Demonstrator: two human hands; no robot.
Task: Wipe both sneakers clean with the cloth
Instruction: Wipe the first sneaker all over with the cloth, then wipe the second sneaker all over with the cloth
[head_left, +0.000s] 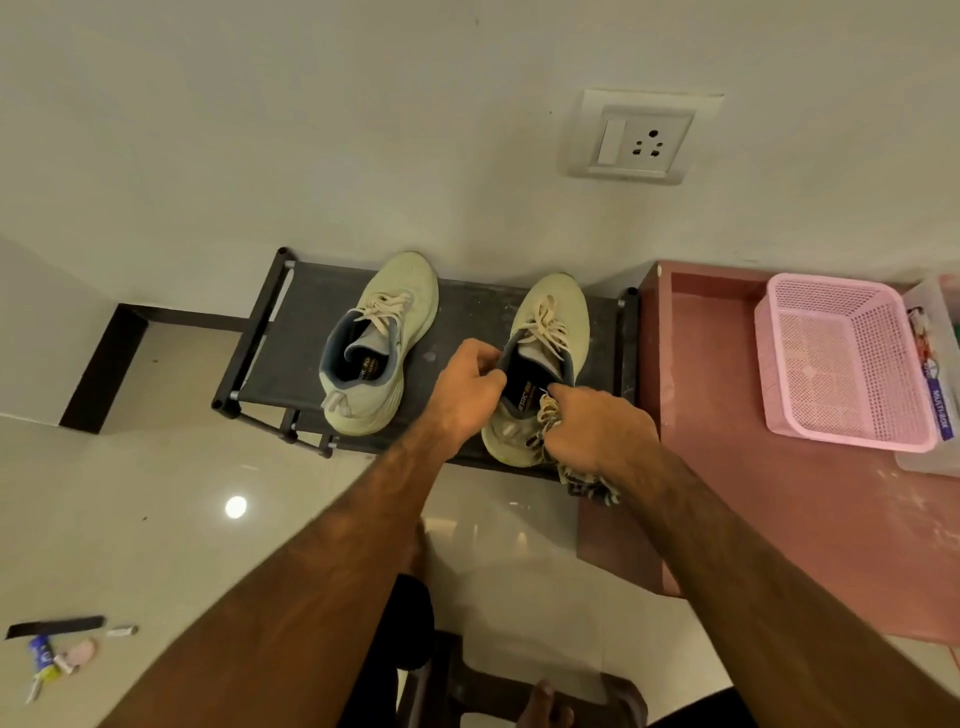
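Head view: dark rack (296, 343) against white wall (311, 130) holds left sneaker (384, 332) at eleven o'clock. Left hand (467, 395) seemingly pinches right sneaker (550, 317) by the collar. Right hand (597, 431) clutches cloth (592, 486) at its heel.

Both bare forearms reach forward and down side by side, the left grip (467, 397) curling its fingers over the collar of a sneaker (551, 304), the right grip (597, 431) bunched round a patterned cloth (592, 486) just beside it.
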